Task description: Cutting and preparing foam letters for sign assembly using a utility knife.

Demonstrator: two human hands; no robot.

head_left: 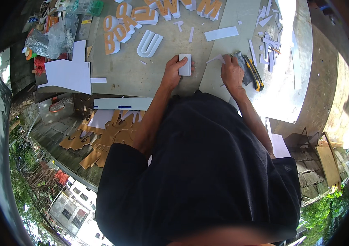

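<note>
My left hand [173,73] is closed around a small white rectangular block [185,65], thumb on its front face. To the right, my right hand [232,74] has its fingers pinched together at a thin, curved white offcut [214,59]. Just beyond that hand lies a yellow and black utility knife [255,78], beside a dark grey item [245,67] that I cannot make out. Past my left hand, a white curved block letter [149,44] rests on the worktable [117,76].
Several thick letters with tan faces and white sides [121,33] stand at the table's far side. Offcuts [271,47] litter the right. Plastic bags [57,43] and white sheets [68,76] crowd the left. Cut brown sheeting [113,137] lies below the near edge.
</note>
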